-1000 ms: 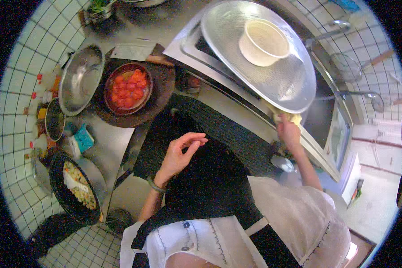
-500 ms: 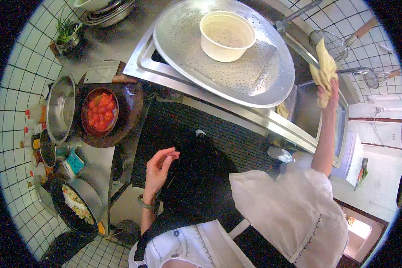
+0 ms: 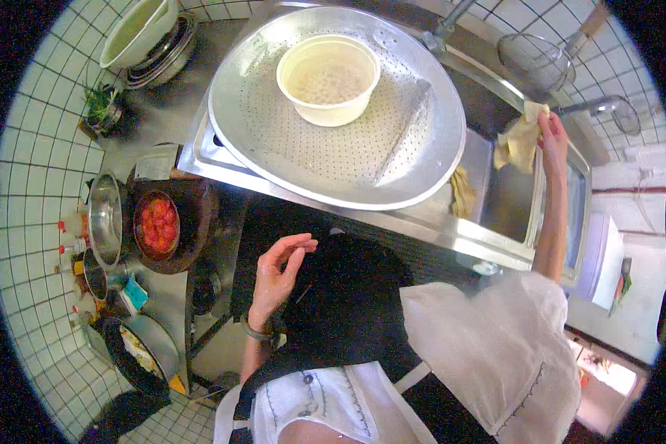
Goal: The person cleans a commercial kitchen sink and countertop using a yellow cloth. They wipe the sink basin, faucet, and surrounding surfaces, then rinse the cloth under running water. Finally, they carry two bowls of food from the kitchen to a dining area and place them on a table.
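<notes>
My right hand (image 3: 553,140) pinches a limp, pale yellow cloth (image 3: 519,143) by its top edge. The cloth hangs over the far right part of the metal sink (image 3: 507,214). Over the dark mat in front of the counter, my left hand (image 3: 277,277) is in the air, fingers stretched out and thumb apart, holding nothing. A second yellowish cloth (image 3: 463,192) lies at the sink, beside a large round perforated metal tray (image 3: 407,166). On that tray stands a cream-coloured tub (image 3: 329,111); what it contains is hard to make out.
On the left counter, a bowl of red chopped pieces (image 3: 157,224) sits on a dark round board (image 3: 192,251) near a cleaver (image 3: 155,164). Beside them are a steel bowl (image 3: 105,222) and a pan of food (image 3: 137,355). A whisk (image 3: 536,63) hangs behind the sink.
My right hand has brought the cloth down from beside the wall utensils to over the sink, where it hangs looser. The left hand stays empty. The whole view has shifted somewhat.
</notes>
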Tool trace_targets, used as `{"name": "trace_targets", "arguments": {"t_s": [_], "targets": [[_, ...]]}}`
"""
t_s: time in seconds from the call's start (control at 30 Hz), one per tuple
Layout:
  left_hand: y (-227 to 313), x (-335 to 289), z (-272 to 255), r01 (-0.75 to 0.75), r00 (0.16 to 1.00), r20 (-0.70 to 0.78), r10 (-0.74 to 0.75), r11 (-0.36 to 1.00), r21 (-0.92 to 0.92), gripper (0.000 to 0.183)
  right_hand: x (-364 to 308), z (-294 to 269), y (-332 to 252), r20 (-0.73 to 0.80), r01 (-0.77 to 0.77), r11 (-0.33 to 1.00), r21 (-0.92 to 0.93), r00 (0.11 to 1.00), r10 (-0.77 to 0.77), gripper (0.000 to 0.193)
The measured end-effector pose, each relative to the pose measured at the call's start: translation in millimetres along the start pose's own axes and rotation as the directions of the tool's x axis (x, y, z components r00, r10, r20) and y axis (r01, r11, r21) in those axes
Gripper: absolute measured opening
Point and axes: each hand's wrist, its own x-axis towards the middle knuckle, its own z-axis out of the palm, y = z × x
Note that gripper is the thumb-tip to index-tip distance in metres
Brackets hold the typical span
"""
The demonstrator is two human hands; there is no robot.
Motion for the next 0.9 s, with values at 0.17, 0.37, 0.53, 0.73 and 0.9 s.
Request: {"name": "trace_targets", "arguments": {"t_s": [0.17, 0.37, 0.53, 0.73, 0.9], "targets": [[4.7, 33.6, 17.9, -0.088, 0.991, -0.104, 0.087, 0.996, -0.002, 0.022, -57.2, 71.0, -71.5, 0.257, 0.305, 0.882, 0.358, 0.876, -0.407, 0.026], [-6.8, 72.5, 13.4, -0.164, 0.902, -0.397, 0.170, 0.985, 0.048, 0.025, -162.5, 294.0, -84.0, 0.774, 0.494, 0.764, 0.415, 0.249, -0.582, 0.048], [-6.2, 88.5, -5.3, -0.118, 0.910, -0.364, 0.201, 0.964, 0.239, 0.025, -138.3, 242.6, 8.9, 0.911, 0.657, 0.715, 0.239, 0.102, -0.399, 0.039], [15.6, 115.7, -38.0, 0.023, 0.987, -0.154, 0.040, 0.923, 0.383, 0.025, -32.0, 92.7, 10.4, 0.765, 0.861, 0.254, -0.439, 0.507, -0.397, 0.027], [29.0, 179.5, -46.2, -0.008, 0.995, -0.101, -0.007, 0.989, -0.149, 0.061, -1.2, 37.9, -35.3, 0.226, 0.527, 0.491, -0.694, 0.807, -0.546, 0.031]]}}
